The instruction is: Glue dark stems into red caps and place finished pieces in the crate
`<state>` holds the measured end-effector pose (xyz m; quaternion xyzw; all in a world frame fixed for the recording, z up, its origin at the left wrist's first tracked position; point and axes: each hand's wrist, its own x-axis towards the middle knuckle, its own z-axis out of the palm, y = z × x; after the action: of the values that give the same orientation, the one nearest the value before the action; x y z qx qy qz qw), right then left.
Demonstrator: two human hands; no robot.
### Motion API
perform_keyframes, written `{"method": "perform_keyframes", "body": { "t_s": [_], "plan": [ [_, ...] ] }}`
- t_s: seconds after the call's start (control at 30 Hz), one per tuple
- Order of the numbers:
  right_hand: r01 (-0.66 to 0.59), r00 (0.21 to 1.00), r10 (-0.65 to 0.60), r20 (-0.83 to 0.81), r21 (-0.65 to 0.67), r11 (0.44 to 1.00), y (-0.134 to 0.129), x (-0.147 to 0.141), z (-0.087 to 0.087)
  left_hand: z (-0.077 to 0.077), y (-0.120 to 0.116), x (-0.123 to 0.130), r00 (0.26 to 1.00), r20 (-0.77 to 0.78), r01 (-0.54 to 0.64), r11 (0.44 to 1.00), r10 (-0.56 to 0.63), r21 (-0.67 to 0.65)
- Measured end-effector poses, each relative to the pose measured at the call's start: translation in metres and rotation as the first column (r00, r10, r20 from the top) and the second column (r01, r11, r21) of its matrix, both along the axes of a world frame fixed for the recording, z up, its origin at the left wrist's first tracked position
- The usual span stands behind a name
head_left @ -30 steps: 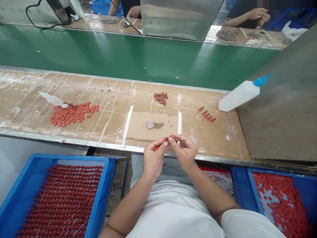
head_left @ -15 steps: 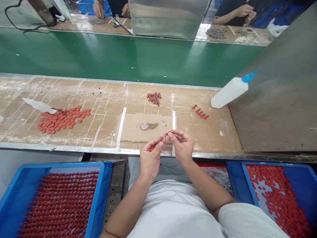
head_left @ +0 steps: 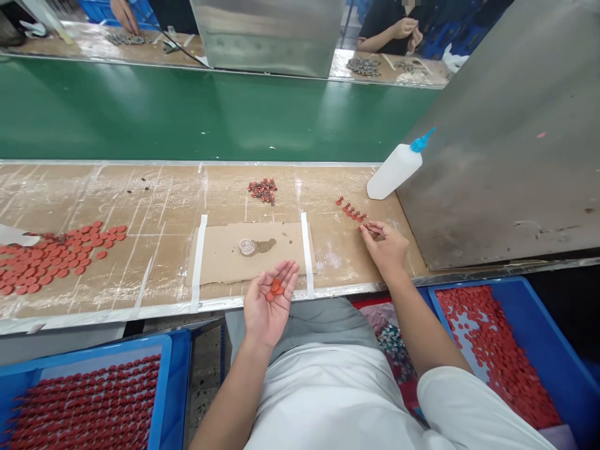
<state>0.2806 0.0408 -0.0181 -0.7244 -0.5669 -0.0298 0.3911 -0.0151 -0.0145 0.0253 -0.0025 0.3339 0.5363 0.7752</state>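
Observation:
My left hand (head_left: 268, 306) is turned palm up and cupped, with a few round red discs (head_left: 275, 289) lying in it. Off to the right, my right hand (head_left: 387, 249) pinches a small red-based piece with a dark top (head_left: 365, 227), mostly covered by the fingers. It is at the near end of a slanting row of similar assembled pieces (head_left: 351, 211). Behind the left hand lies a cardboard sheet (head_left: 222, 250) taped down by white strips, bearing a small round clear dish (head_left: 247, 247) beside a dark wet stain. A heap of small red-and-dark parts (head_left: 263, 190) sits beyond the sheet.
Many loose red discs (head_left: 60, 256) spread at left. A white squeeze bottle (head_left: 394, 171) with a blue nozzle stands by a metal panel (head_left: 497, 144). Blue trays (head_left: 164, 394) flank me, the right tray (head_left: 529, 300) holding red discs. Across the green belt (head_left: 154, 112), other people's hands work.
My right hand has moved right, away from the left hand, carrying the small piece to the row. My left hand has opened palm up, showing the discs. The view has shifted right.

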Motion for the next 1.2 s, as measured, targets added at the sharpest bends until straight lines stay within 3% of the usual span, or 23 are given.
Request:
{"method": "perform_keyframes", "body": {
  "t_s": [0.17,0.43,0.53,0.63,0.7,0.77,0.8,0.87,0.93,1.0,1.2],
  "plan": [
    [0.028,0.993,-0.025,0.118,-0.025,0.999,0.006,0.007,-0.01,0.002,0.002,0.004,0.999,0.043,0.029,0.999,-0.03,0.017],
    [0.026,0.993,-0.018,0.116,-0.071,0.997,0.009,0.008,-0.014,0.005,0.004,0.009,0.998,0.035,0.045,0.999,-0.046,0.026],
    [0.053,0.989,-0.048,0.141,-0.03,0.998,0.006,0.006,-0.01,0.005,0.004,0.01,0.997,0.049,0.061,0.997,-0.063,0.037],
    [0.06,0.985,-0.076,0.153,0.106,0.993,-0.007,-0.01,0.004,0.006,0.004,0.01,0.994,0.078,0.067,0.996,-0.071,0.054],
    [-0.028,0.996,0.011,0.093,0.185,0.982,-0.022,-0.03,0.017,0.007,0.004,0.01,0.992,0.102,0.069,0.995,-0.076,0.071],
    [-0.225,0.973,0.229,0.003,0.199,0.954,-0.038,-0.057,0.03,0.008,0.005,0.011,0.989,0.119,0.077,0.993,-0.087,0.086],
    [-0.355,0.932,0.362,-0.008,0.173,0.919,-0.045,-0.071,0.035,0.008,0.005,0.011,0.988,0.124,0.083,0.993,-0.094,0.09],
    [-0.591,0.802,0.597,-0.009,0.125,0.797,-0.055,-0.098,0.042,0.009,0.005,0.012,0.987,0.125,0.091,0.991,-0.102,0.094],
    [-0.725,0.685,0.729,-0.015,0.087,0.683,-0.058,-0.121,0.044,0.009,0.005,0.012,0.989,0.112,0.088,0.991,-0.099,0.097],
    [-0.77,0.635,0.772,-0.024,0.057,0.635,-0.056,-0.136,0.042,0.008,0.004,0.012,0.991,0.095,0.086,0.991,-0.096,0.106],
    [-0.778,0.626,0.78,-0.017,0.052,0.626,-0.048,-0.154,0.033,0.002,0.002,0.007,0.99,0.117,0.059,0.991,-0.073,0.121]
  ]
}}
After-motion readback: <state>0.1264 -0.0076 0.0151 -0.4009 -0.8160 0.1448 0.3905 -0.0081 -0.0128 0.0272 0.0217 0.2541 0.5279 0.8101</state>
